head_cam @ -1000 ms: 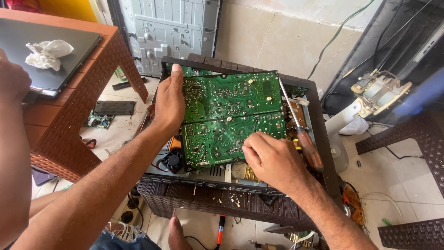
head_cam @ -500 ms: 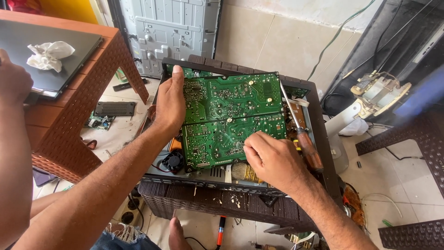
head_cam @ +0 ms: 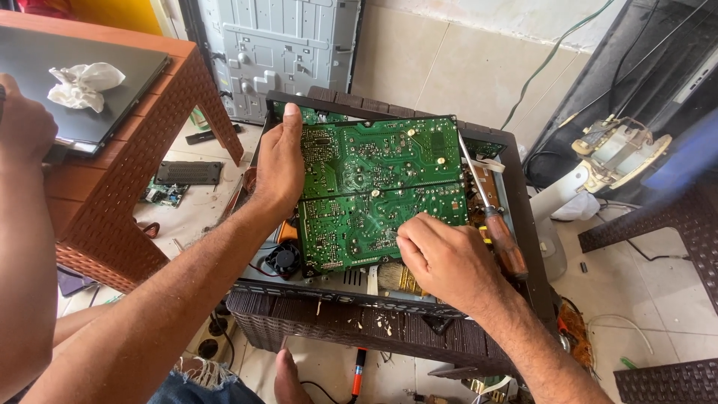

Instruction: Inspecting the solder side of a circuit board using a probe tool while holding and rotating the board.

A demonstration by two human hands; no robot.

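Bright, even daylight — soft shadows; right edge perhaps motion-blurred.

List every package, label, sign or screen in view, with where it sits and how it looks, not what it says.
Screen: none lit; a dark flat closed laptop lies on the brown table, upper left, crumpled white tissue on it.
Panel: grey metal back of a flat display leans on the wall, top centre.
Packages, labels, signs: none I can make out.

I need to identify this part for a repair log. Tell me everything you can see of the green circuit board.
The green circuit board is a flat rectangle, solder side up, dotted with silver joints and pale traces. It lies tilted over an open metal chassis. The left hand grips its left edge; the right hand pinches something thin at its lower right.
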